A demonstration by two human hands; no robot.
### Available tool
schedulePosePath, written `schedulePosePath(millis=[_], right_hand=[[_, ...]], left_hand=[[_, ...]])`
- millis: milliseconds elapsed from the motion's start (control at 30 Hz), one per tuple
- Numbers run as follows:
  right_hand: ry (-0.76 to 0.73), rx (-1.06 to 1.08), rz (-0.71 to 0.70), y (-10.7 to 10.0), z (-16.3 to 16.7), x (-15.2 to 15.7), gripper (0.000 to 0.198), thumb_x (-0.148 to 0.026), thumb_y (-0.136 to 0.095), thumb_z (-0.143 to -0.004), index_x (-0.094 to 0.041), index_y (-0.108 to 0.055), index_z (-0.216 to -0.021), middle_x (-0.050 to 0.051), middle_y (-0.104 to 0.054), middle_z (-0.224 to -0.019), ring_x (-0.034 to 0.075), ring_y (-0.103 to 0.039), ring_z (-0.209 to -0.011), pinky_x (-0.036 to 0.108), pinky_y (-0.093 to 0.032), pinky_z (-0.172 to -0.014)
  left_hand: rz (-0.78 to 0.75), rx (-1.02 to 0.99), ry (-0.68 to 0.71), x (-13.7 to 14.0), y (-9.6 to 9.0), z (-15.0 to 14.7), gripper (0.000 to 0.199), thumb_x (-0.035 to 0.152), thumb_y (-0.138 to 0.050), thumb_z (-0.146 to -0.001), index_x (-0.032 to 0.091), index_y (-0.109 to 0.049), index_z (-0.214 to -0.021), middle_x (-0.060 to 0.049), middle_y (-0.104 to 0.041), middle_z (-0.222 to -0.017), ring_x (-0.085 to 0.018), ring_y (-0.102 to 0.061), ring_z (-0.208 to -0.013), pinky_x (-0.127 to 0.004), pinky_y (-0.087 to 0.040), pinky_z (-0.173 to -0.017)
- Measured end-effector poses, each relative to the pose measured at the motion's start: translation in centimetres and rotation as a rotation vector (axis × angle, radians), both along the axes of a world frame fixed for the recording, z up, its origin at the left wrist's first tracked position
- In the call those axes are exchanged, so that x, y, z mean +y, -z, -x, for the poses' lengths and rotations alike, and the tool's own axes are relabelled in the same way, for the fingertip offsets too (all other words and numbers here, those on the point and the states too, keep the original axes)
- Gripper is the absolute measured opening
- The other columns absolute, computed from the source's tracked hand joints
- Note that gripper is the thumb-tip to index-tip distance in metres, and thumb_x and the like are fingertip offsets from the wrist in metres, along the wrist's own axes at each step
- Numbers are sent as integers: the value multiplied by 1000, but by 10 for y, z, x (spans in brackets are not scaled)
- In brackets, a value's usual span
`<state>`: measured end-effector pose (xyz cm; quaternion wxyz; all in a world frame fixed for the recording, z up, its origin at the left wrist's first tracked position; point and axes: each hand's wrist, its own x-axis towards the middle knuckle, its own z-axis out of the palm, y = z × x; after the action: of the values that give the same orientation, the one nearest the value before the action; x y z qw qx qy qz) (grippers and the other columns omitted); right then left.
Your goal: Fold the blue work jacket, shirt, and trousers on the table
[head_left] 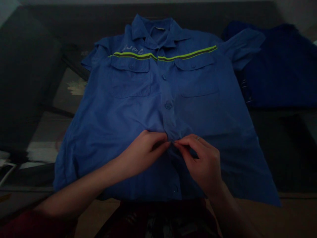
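A blue short-sleeved work shirt [119, 119] lies front up, its collar pointing away from me. A yellow-green and dark stripe crosses the chest above two flapped pockets. Down the middle runs the button placket, with buttons showing above and below my hands. My left hand [146, 150] pinches the placket edge between thumb and fingers. Close beside it, fingertips nearly touching, my right hand [201, 162] pinches the same part of the placket and wears a ring. The button between the fingertips is mostly hidden.
A darker blue folded garment [279, 69] lies at the right on the dark table [279, 142]. Papers [44, 145] and a pale bundle [76, 86] are at the left, partly beside the shirt. The table's front edge runs just before my lap.
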<state>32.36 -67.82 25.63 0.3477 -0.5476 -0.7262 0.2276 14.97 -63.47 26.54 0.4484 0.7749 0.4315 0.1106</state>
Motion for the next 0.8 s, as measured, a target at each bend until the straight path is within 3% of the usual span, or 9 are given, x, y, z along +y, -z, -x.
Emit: schedulePosePath(millis=[200, 500, 800], right_hand=[[-1, -24, -10, 0, 1, 0, 16, -12, -53, -88, -21, -61, -76, 1, -65, -72, 15, -61, -70, 27, -48, -66], [-20, -80, -103, 1, 3, -2, 19, -12, -50, -89, -20, -63, -78, 2, -65, -72, 15, -61, -69, 28, -49, -67], [-41, -72, -64, 3, 1, -1, 17, -16, -51, -90, -20, -66, -84, 3, -67, -78, 16, -63, -74, 29, -51, -70]], left_hand=[[-58, 50, 11, -1, -2, -1, 28, 22, -46, -89, 16, -48, -61, 6, -43, -54, -7, -43, -52, -23, -34, -59], [15, 39, 31, 1, 1, 3, 29, 24, -46, -89, 16, -49, -61, 6, -43, -52, -7, -42, -49, -21, -30, -53], [-155, 145, 54, 0, 11, 5, 26, 25, -47, -88, 17, -54, -65, 4, -51, -55, -9, -47, -53, -25, -36, -63]])
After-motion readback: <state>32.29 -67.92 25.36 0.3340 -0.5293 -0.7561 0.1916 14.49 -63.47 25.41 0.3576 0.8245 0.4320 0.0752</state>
